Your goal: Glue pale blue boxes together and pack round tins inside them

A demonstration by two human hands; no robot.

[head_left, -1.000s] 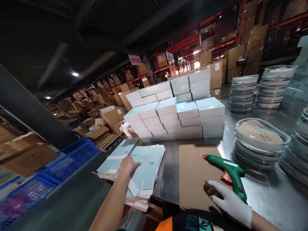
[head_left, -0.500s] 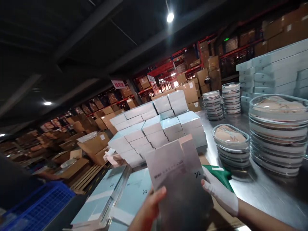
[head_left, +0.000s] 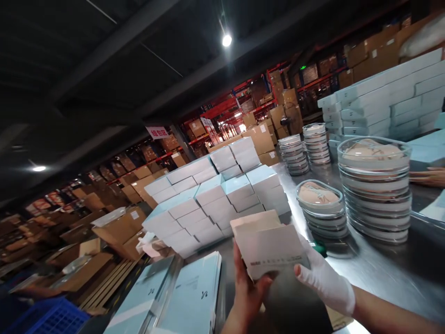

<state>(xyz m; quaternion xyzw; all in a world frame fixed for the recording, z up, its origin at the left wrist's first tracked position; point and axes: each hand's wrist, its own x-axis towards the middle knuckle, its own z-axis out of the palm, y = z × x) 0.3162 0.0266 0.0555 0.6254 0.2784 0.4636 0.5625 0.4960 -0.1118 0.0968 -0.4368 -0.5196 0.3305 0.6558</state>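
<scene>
Between both hands I hold a pale cardboard box (head_left: pixel 278 248), with faint print along its front panel. Its top edge shows a second panel standing behind the front one, and the lower part lies in shadow. Bare-skinned, my left hand (head_left: pixel 248 287) grips the left side, thumb on the front. My right hand (head_left: pixel 325 280), in a white glove with the thumb tip bare, closes on the right side. Flat light-blue cartons (head_left: pixel 194 287) lie in piles to the left of my left hand. Part of a green object (head_left: pixel 320 249) shows behind the glove.
White and light-blue boxes (head_left: pixel 215 199) are stacked ahead on the metal table (head_left: pixel 375 273). At right stand stacks of clear oval containers (head_left: pixel 375 195) with beige contents. Another person's hand (head_left: pixel 429 177) is at the right edge. A blue crate (head_left: pixel 55 317) sits lower left.
The box has tilted, its upper panels have moved apart, and my left hand has shifted up and right along its side. The view has turned right, bringing another person's hand into sight.
</scene>
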